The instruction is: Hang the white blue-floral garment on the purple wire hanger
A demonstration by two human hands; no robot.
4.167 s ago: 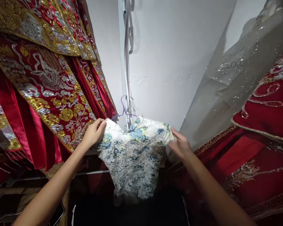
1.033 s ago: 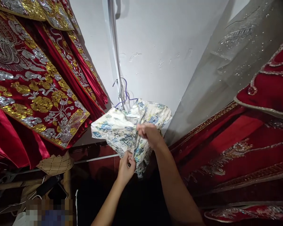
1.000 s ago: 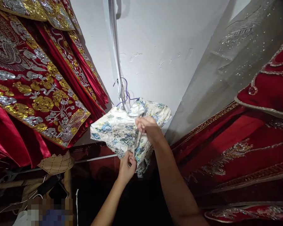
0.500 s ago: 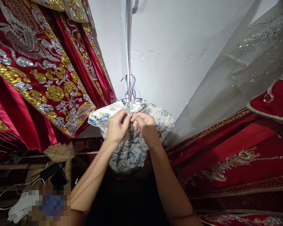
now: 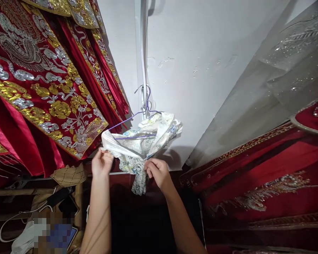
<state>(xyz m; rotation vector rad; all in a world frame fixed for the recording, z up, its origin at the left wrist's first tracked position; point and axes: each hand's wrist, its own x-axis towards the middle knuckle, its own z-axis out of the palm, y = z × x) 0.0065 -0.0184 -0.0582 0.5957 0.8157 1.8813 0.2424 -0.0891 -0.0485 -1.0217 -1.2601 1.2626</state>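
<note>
A white floral shirt hangs partly on a purple wire hanger, its front opened and the left shoulder slipped off the hanger's arm. The hanger's hook rests at a pale vertical strip on the wall. At the garment's left edge, my left hand has its fingers curled and pinches the cloth. My right hand grips the front edge of the shirt near the middle, thumb against fingers. Below them the lower part of the cloth hangs bunched.
Red robes with gold and silver embroidery hang at the left. A sheer sparkling cloth and more red beaded garments fill the right. Lower left, a wooden rack bears a black phone, a white cable and a tan quilted item.
My hands have moved apart and down from the collar, the left going far left. The shirt's front has come open, and the hanger's left arm and lower bar now show.
</note>
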